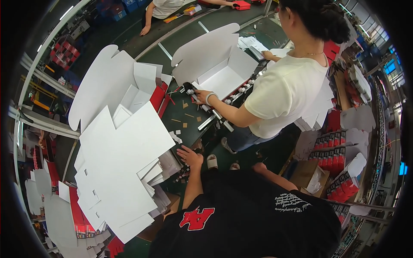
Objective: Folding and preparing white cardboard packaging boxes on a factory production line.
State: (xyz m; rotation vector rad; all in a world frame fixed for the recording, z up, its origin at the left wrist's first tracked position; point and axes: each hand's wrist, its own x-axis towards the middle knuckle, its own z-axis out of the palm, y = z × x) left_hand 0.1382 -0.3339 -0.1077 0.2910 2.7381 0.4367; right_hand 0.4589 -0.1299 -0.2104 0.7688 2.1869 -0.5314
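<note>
My left hand [190, 157] is at the near edge of the green work table [189, 135], its fingers stretched apart with nothing in them. Just left of it lies a large stack of white die-cut cardboard sheets [124, 150], with folded white pieces [151, 173] poking out below. Small white scraps [175, 137] lie a little beyond the fingertips. Low at my right side hangs my right hand [259, 168], holding nothing that I can see; its fingers are too hidden to read. Past the stack stands an open white box [137, 95] with its lid raised.
A co-worker in a white top [288, 90] stands ahead on the right, hands by another open white box [221, 77]. Cardboard bits [185, 105] litter the table. Red packages [329, 148] are stacked at the right beside a brown carton [307, 174]. Another person's hand [145, 30] is at the far side.
</note>
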